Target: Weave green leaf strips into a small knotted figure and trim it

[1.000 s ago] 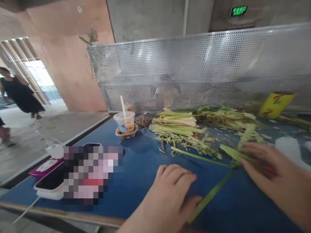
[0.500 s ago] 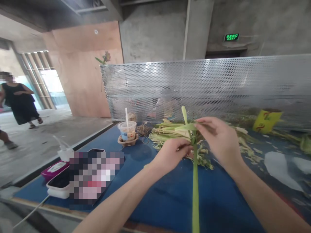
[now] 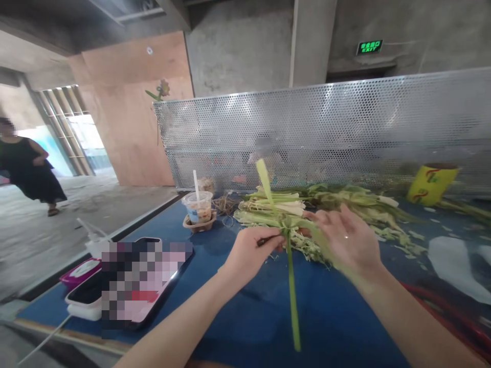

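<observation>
My left hand (image 3: 255, 248) is closed, pinching long green leaf strips where they cross in a small knot. One pale strip (image 3: 264, 179) sticks up from the crossing, and a darker green strip (image 3: 292, 301) hangs down over the table. A small dark patch shows between the left fingers; I cannot make it out. To the right, my right hand (image 3: 351, 237) is blurred, its fingers bent around another leaf strip (image 3: 320, 237) that runs from the crossing along the palm. Behind both hands lies a pile of cut stalks and leaves (image 3: 272, 204).
A cup with a straw (image 3: 197, 207) stands in a cardboard holder at the left. Nearer are phones (image 3: 88, 291) and a purple box (image 3: 80, 273). At right are a yellow roll (image 3: 431, 184), white paper (image 3: 452, 266) and leaf scraps. A perforated metal screen (image 3: 307, 133) borders the table's back.
My left hand and the crossed strips have shifted left. My right hand has moved right and lower, turning with a strip. The person at far left has shifted position.
</observation>
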Demonstrator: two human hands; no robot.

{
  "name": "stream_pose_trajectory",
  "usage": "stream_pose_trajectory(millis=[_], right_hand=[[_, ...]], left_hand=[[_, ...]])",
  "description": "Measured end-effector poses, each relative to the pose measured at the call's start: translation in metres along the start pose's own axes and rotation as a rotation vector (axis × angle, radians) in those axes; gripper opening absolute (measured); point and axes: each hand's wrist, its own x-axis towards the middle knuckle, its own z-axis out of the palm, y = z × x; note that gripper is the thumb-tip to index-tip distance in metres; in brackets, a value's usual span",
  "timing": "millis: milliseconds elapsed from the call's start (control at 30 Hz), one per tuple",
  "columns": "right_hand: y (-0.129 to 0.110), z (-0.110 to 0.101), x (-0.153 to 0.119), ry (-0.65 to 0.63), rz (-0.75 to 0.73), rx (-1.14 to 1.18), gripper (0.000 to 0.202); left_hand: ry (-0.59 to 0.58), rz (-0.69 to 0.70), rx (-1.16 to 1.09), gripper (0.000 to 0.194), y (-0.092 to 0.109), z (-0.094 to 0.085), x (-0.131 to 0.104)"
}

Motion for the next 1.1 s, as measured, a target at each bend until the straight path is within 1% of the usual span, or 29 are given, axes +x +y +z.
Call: stream_pose_trajectory(millis=[67,100,133,167,200,233,267,300,333,367,400,433,567,600,667,767,800,867,933,1000,1033,1100], right_hand=[[-0.004,-0.002,0.000,0.022,-0.040,-0.081,0.045],[-0.006,-0.002,0.000,0.023,-0.071,-0.138,0.042],[-0.008,-0.003,-0.001,0.009,-0.101,-0.195,0.040],[-0.010,-0.003,-0.002,-0.020,-0.120,-0.252,0.039],[-0.011,-0.003,-0.003,-0.072,-0.119,-0.309,0.040],[-0.011,-0.002,-0.005,-0.144,-0.086,-0.364,0.042],[-0.011,-0.001,-0.008,-0.230,-0.020,-0.416,0.045],[-0.010,0.001,-0.011,-0.316,0.069,-0.462,0.049],[-0.008,0.004,-0.014,-0.388,0.160,-0.502,0.054],[-0.006,0.007,-0.016,-0.438,0.231,-0.533,0.055],[-0.003,0.010,-0.019,-0.460,0.272,-0.561,0.055],[-0.001,0.012,-0.021,-0.459,0.274,-0.589,0.053],[0.004,0.012,-0.021,-0.415,0.169,-0.707,0.047],[0.004,0.010,-0.020,-0.411,0.160,-0.722,0.044],[0.002,0.006,-0.019,-0.416,0.187,-0.708,0.039],[0.000,0.002,-0.020,-0.403,0.247,-0.603,0.040],[-0.001,0.001,-0.020,-0.391,0.251,-0.593,0.043],[-0.002,0.002,-0.020,-0.364,0.235,-0.633,0.048],[-0.004,0.002,-0.021,-0.349,0.226,-0.706,0.051],[-0.006,0.002,-0.021,-0.347,0.240,-0.770,0.050],[-0.007,0.002,-0.021,-0.351,0.252,-0.798,0.050],[-0.010,0.003,-0.023,-0.364,0.273,-0.821,0.047]], left_hand=[[0.078,0.002,0.022,0.020,0.003,-0.005,0.002],[0.151,0.034,0.059,0.019,0.003,-0.008,0.004],[0.240,0.101,0.120,0.019,0.003,-0.012,0.006],[0.337,0.204,0.202,0.021,0.002,-0.015,0.009],[0.428,0.336,0.299,0.024,0.001,-0.018,0.010],[0.499,0.472,0.406,0.028,-0.001,-0.020,0.011],[0.550,0.591,0.511,0.032,-0.003,-0.021,0.011],[0.568,0.676,0.604,0.035,-0.004,-0.021,0.010],[0.555,0.723,0.679,0.037,-0.006,-0.020,0.008],[0.528,0.742,0.731,0.040,-0.007,-0.018,0.005],[0.490,0.746,0.764,0.042,-0.009,-0.016,0.002],[0.446,0.747,0.785,0.043,-0.010,-0.012,-0.001],[0.275,0.738,0.810,0.045,-0.015,-0.001,-0.009],[0.236,0.729,0.810,0.043,-0.015,0.001,-0.010],[0.169,0.717,0.821,0.041,-0.015,0.002,-0.011],[0.054,0.707,0.902,0.038,-0.008,0.003,-0.012],[0.034,0.696,0.928,0.037,-0.004,0.002,-0.013],[0.047,0.652,0.946,0.034,0.005,0.001,-0.014],[0.103,0.636,0.929,0.027,0.014,-0.001,-0.014],[0.087,0.661,0.920,0.023,0.021,-0.004,-0.012],[0.044,0.673,0.920,0.022,0.024,-0.005,-0.011],[-0.087,0.676,0.910,0.022,0.029,-0.009,-0.006]])
